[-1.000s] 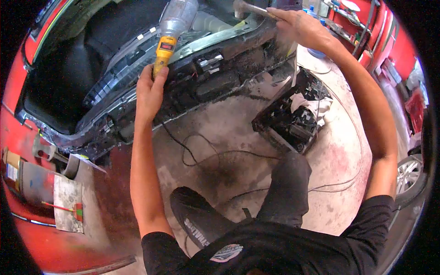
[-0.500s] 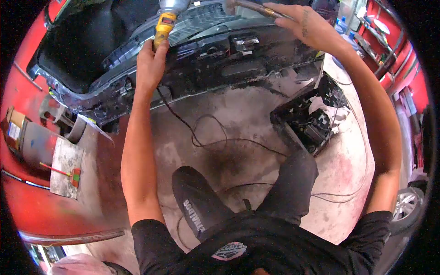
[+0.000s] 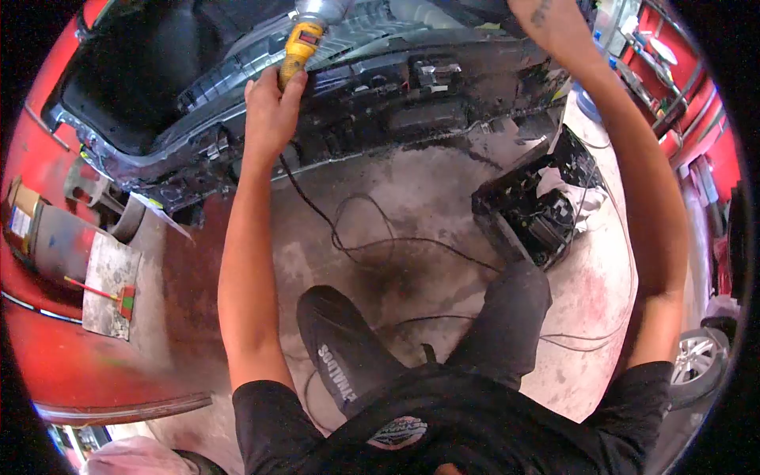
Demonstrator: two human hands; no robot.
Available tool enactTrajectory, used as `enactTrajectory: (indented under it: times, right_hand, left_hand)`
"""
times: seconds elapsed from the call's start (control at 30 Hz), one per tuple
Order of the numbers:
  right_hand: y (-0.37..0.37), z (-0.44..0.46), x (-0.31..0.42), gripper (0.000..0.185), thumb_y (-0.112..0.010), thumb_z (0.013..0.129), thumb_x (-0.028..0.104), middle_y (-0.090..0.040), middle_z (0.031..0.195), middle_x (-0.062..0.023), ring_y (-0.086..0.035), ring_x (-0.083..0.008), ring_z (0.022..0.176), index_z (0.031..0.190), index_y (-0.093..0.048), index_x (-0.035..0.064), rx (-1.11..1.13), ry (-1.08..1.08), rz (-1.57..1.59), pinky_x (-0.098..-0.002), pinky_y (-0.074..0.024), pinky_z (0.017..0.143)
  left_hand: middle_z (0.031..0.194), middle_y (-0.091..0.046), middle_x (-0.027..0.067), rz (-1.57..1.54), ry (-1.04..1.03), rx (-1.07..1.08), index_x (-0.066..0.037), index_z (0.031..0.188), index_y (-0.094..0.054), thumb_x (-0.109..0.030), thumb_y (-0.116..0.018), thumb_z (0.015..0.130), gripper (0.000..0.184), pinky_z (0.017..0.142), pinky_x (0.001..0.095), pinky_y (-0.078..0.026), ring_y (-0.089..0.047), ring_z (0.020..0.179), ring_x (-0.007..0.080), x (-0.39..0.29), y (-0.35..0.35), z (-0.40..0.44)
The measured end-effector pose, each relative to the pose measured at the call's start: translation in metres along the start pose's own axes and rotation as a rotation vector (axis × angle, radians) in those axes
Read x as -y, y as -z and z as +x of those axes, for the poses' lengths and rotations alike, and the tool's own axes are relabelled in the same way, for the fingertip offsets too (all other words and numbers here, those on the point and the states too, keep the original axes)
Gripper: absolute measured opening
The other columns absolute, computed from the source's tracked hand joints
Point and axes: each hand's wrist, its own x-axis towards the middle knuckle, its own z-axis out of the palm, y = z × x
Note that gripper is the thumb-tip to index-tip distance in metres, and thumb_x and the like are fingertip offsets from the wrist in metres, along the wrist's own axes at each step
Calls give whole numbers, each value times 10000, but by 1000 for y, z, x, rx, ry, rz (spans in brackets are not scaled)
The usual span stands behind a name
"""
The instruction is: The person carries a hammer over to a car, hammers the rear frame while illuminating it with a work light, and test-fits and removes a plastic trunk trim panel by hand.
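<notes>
My left grip (image 3: 271,117) wraps the yellow-handled tool (image 3: 304,38) pointing ahead of it, while my right grip (image 3: 546,16) has slipped partly out of view, so I can't tell its opening or any hold on the hammer.

The stained, pale grey concrete floor (image 3: 427,190) is marked by a dark, sooty patch (image 3: 388,279) near its middle. A long black cable (image 3: 419,240) is looped loosely between patch and far edge; toward the far right corner, an open black rectangular box (image 3: 489,224) is carried.
</notes>
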Motion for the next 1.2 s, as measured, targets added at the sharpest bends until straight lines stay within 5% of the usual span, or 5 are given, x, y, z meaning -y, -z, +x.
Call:
enactTrajectory:
  times: [0.17,0.67,0.83,1.07,1.2]
  right_hand:
    - [1,-9,10,490,-487,1064,291,-703,846,-260,-700,-422,752,1511,-484,92,697,-217,-392,-523,-568,727]
    - [9,11,12,432,-538,1039,193,-721,971,-238,-707,-343,756,1455,-536,76,115,42,-46,-480,-566,743]
    - [-6,-25,-6,488,-473,1053,175,-712,1004,-279,-733,-366,780,1538,-428,174,755,66,-411,-498,-585,735]
    - [22,-7,-9,447,-519,1040,228,-708,1011,-268,-701,-404,936,1452,-523,53,309,-6,-265,-517,-533,847]
    - [59,6,21,430,-546,1026,222,-722,1040,-245,-697,-416,941,1436,-563,91,658,-334,-219,-491,-538,862]
  left_hand:
    - [833,-606,214,5,17,-2,50,951,-580,-391,-631,1005,447,713,446,-442,-567,771,313,3,-2,3]
    - [898,-651,202,-23,96,32,65,1079,-627,-398,-631,1000,469,778,426,-466,-582,857,285,3,-1,2]
    - [879,-658,167,3,91,37,62,1105,-624,-391,-643,1001,465,736,377,-475,-588,795,215,8,0,3]
    - [872,-664,260,-112,161,60,73,1002,-637,-390,-655,979,464,775,481,-480,-632,852,392,-6,4,2]
    - [820,-656,224,-155,177,98,71,989,-632,-385,-663,979,457,738,460,-484,-638,796,340,-11,8,2]
